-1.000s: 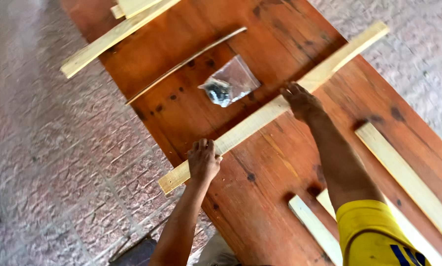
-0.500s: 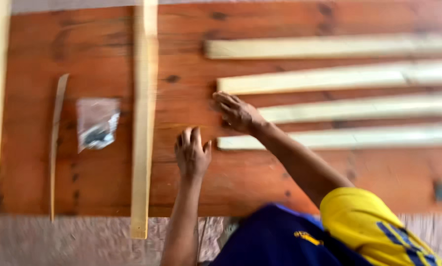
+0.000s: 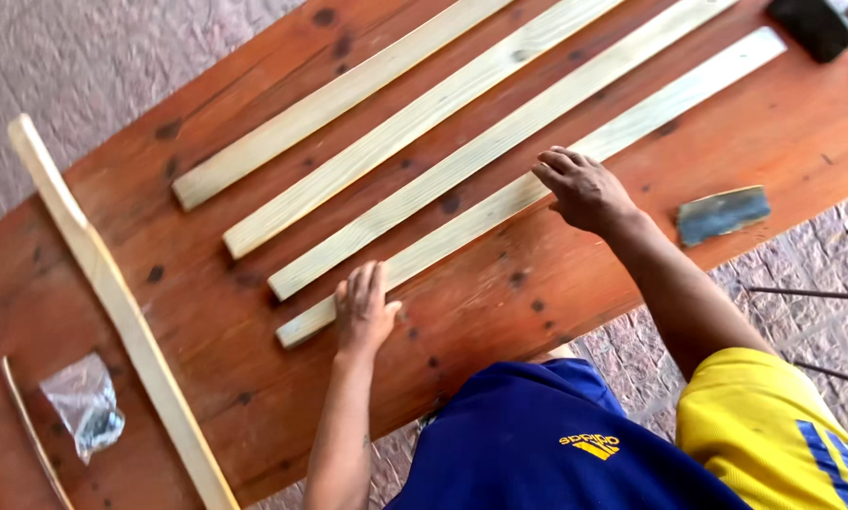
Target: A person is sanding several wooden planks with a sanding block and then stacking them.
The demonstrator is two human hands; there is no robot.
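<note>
Left grip (image 3: 364,307) and right grip (image 3: 582,189), both open and flat, press on the nearest of four parallel slats (image 3: 462,222) lying on the counter (image 3: 537,302); a fifth slat (image 3: 121,312) lies apart.

wooden table (image 3: 575,312), pale slats (image 3: 414,123), plastic bag (image 3: 85,404)

Head view looks steeply down, close over table (image 3: 254,397).

Clear plastic bag (image 3: 85,404), table's left end
</note>
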